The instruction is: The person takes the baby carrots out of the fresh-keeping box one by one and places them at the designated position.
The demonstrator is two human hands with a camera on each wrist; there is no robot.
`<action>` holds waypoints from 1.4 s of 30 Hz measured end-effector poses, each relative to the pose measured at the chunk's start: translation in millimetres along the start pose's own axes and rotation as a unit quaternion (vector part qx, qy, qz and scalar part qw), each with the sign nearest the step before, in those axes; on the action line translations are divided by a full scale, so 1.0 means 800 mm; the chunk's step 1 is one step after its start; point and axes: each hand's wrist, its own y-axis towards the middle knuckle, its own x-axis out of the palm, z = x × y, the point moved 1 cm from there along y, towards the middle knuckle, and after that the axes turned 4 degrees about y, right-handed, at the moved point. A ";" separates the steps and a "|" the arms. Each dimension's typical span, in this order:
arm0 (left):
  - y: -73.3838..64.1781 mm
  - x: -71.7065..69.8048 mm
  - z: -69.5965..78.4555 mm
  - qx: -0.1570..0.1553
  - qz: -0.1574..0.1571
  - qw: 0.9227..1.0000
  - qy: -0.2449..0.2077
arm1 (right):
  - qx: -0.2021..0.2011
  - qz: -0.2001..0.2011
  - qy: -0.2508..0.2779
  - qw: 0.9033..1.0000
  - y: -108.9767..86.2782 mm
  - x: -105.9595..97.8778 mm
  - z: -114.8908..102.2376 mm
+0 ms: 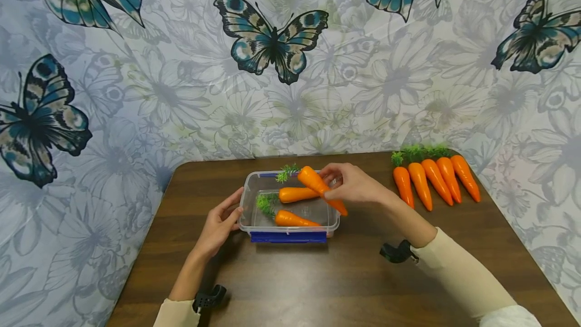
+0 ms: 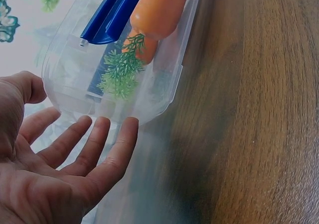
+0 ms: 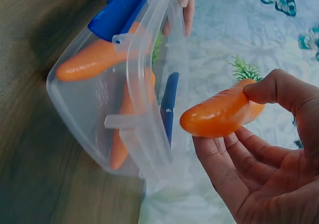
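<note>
A clear plastic container (image 1: 334, 222) with blue clips stands on the table. Two orange carrots with green tops lie inside: a front carrot (image 1: 294, 219) and one behind it (image 1: 295, 195). Above the container's right side, my right hand (image 1: 356, 183) pinches another carrot (image 1: 313, 180) between thumb and fingers, tilted with its leafy top toward the back left. The right wrist view shows this held carrot (image 3: 219, 112) outside the container wall. My left hand (image 1: 220, 221) touches the container's left end, its fingers (image 2: 117, 154) mostly straight along the wall.
Several carrots (image 1: 438, 178) lie in a row at the table's back right, green tops toward the back edge. The brown wooden table (image 1: 290, 281) meets a cloth backdrop (image 1: 181, 90) printed with butterflies and flowers. Each wrist wears a black strap (image 1: 211, 297).
</note>
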 end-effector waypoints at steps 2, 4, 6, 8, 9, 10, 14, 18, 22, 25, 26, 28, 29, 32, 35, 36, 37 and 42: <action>0.000 0.000 0.000 0.000 0.001 1.000 0.003 | 0.003 0.009 0.021 1.000 -0.006 -0.006 0.006; 0.001 0.000 0.000 0.001 0.002 1.000 0.001 | 0.009 0.017 0.048 0.999 -0.012 -0.013 0.012; 0.001 0.000 0.000 0.002 0.001 1.000 -0.001 | 0.016 0.025 0.074 0.997 -0.018 -0.019 0.019; 0.001 0.000 -0.001 0.003 0.001 1.000 -0.003 | 0.026 0.033 0.096 0.995 -0.022 -0.025 0.028; 0.001 0.000 -0.001 0.003 0.002 1.000 -0.003 | 0.031 0.039 0.101 0.994 -0.024 -0.027 0.032; 0.001 0.000 -0.002 0.002 0.002 1.000 -0.002 | 0.036 0.045 0.104 0.993 -0.026 -0.029 0.036; 0.000 -0.001 -0.003 0.003 0.005 1.000 0.002 | 0.060 0.068 0.113 0.989 -0.034 -0.036 0.052; -0.001 -0.001 -0.004 0.003 0.005 1.000 0.003 | 0.087 0.090 0.123 0.985 -0.042 -0.040 0.069; -0.002 0.000 -0.004 0.003 0.005 1.000 0.001 | 0.112 0.108 0.129 0.979 -0.051 -0.046 0.086; -0.002 0.000 -0.003 0.004 0.005 1.000 0.001 | 0.125 0.123 0.125 0.977 -0.057 -0.050 0.098; -0.001 0.000 -0.003 0.004 0.005 1.000 0.001 | 0.128 0.130 0.123 0.975 -0.059 -0.052 0.101; -0.001 0.001 -0.003 0.004 0.004 1.000 0.001 | 0.129 0.143 0.118 0.974 -0.062 -0.054 0.108; -0.001 0.001 -0.003 0.004 0.004 1.000 0.002 | 0.130 0.150 0.115 0.973 -0.064 -0.055 0.112; 0.000 0.002 -0.003 0.003 0.004 1.000 0.000 | 0.128 0.167 0.108 0.972 -0.067 -0.056 0.123; 0.000 0.002 -0.003 0.002 0.004 1.000 0.000 | 0.132 0.179 0.109 0.969 -0.071 -0.057 0.134; 0.000 0.002 -0.003 0.002 0.004 1.000 -0.001 | 0.133 0.183 0.107 0.968 -0.072 -0.056 0.137; 0.000 0.002 -0.003 0.001 0.004 1.000 0.000 | 0.136 0.186 0.104 0.967 -0.073 -0.056 0.141; 0.000 0.002 -0.004 0.001 0.005 1.000 0.003 | 0.152 0.204 0.056 0.966 -0.080 -0.059 0.159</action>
